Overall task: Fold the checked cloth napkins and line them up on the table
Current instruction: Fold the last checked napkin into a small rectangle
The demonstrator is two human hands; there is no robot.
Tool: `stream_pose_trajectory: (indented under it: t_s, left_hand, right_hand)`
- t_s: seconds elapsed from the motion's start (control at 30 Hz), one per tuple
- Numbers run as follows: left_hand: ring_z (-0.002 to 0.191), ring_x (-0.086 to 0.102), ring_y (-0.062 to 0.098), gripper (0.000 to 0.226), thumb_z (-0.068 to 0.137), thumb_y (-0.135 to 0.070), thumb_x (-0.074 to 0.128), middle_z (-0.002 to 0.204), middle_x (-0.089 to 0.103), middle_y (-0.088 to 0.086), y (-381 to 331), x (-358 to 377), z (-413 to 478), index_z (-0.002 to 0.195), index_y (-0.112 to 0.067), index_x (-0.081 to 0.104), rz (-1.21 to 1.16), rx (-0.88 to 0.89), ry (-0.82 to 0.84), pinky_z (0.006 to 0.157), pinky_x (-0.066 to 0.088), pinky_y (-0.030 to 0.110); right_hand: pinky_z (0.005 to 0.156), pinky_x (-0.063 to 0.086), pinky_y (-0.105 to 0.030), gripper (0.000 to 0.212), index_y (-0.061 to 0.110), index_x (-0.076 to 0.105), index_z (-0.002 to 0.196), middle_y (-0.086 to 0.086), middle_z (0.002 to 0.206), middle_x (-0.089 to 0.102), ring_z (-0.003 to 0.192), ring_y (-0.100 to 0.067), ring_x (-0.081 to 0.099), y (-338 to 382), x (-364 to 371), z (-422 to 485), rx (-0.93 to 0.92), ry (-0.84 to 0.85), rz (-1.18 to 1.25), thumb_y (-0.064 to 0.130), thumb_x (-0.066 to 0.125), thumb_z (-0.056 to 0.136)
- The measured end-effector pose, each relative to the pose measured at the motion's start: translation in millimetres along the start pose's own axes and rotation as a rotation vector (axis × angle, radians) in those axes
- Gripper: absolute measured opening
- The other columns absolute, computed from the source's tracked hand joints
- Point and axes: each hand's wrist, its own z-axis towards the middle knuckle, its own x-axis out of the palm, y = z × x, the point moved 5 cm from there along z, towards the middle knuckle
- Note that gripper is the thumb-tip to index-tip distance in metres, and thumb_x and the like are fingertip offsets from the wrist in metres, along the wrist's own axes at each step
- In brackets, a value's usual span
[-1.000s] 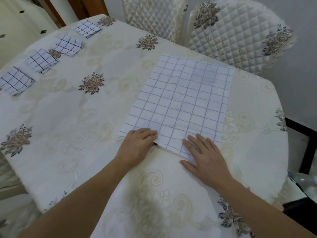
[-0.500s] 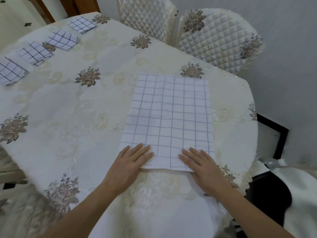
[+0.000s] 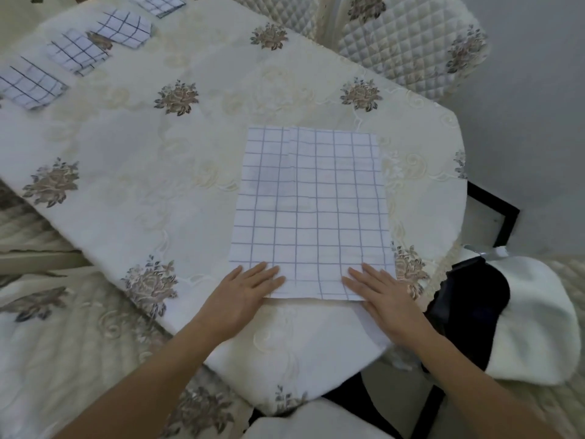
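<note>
Both hands lie flat, fingers straight, on the near edge of the checked napkin [image 3: 311,213]: left hand [image 3: 243,296], right hand [image 3: 384,299], apart. Four folded napkins [image 3: 79,52] line up far left of it.

Four folded napkins [image 3: 28,83] [image 3: 77,52] [image 3: 123,28] [image 3: 156,4]; one flat napkin [image 3: 310,210]; one table [image 3: 152,198]

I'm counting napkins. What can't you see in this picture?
Head view:
Farthest folded napkin: cut off by the top edge.
Nearest folded napkin: cut off by the left edge, so more may lie beyond.
Big napkin: near corners covered by the left hand and right hand.
</note>
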Motion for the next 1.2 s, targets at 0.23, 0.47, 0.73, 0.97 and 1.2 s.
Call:
stream_pose_trajectory:
  t_s: [0.23, 0.47, 0.73, 0.97, 1.2]
  left_hand:
    - [0.149, 0.001, 0.004, 0.064, 0.094, -0.05, 0.004, 0.16, 0.013, -0.019, -20, 12, -50, 0.153, -0.042, 0.027, -0.249, -0.1, 0.203, 0.122, 0.012, 0.04]
    - [0.148, 0.021, 0.001, 0.06, 0.098, -0.059, 0.009, 0.16, 0.021, -0.022, -54, -21, -87, 0.153, -0.045, 0.027, -0.331, -0.164, 0.4, 0.116, 0.026, 0.022]
    - [0.092, 0.064, 0.011, 0.035, 0.105, -0.046, 0.034, 0.097, 0.071, -0.011, -8, -102, -31, 0.107, -0.03, 0.065, -0.431, -0.38, 0.211, 0.081, 0.05, 0.032]
    - [0.132, 0.05, 0.016, 0.04, 0.107, -0.037, 0.035, 0.145, 0.054, -0.008, 71, -122, 60, 0.141, -0.027, 0.054, -0.286, -0.48, -0.048, 0.106, 0.04, 0.029]
    - [0.136, 0.048, 0.027, 0.062, 0.098, -0.049, 0.018, 0.149, 0.051, 0.004, 139, -85, 131, 0.137, -0.023, 0.058, -0.127, -0.49, -0.119, 0.108, 0.043, 0.05]
  right_hand:
    - [0.115, 0.037, -0.047, 0.046, 0.044, 0.023, 0.154, 0.013, 0.157, 0.038, 0.148, -0.017, 0.031, 30, 11, -36, -0.032, 0.059, -0.032, 0.043, 0.017, 0.108]
    - [0.103, 0.051, -0.037, 0.05, 0.048, 0.022, 0.154, 0.019, 0.153, 0.042, 0.139, -0.009, 0.044, 50, 2, -55, -0.054, 0.094, 0.056, 0.034, 0.033, 0.107]
    - [0.079, 0.056, -0.025, 0.044, 0.036, 0.06, 0.135, 0.016, 0.127, 0.067, 0.111, -0.006, 0.062, 55, -103, 46, -0.05, -0.042, 0.036, 0.05, 0.034, 0.103]
    - [0.103, 0.05, -0.046, 0.041, 0.024, 0.062, 0.136, 0.002, 0.14, 0.06, 0.131, -0.027, 0.055, 10, -113, 186, -0.114, 0.005, -0.084, 0.038, 0.041, 0.103]
    - [0.101, 0.05, -0.051, 0.047, 0.022, 0.062, 0.135, -0.005, 0.143, 0.058, 0.133, -0.035, 0.053, -45, -68, 267, -0.131, -0.024, -0.103, 0.042, 0.034, 0.103]
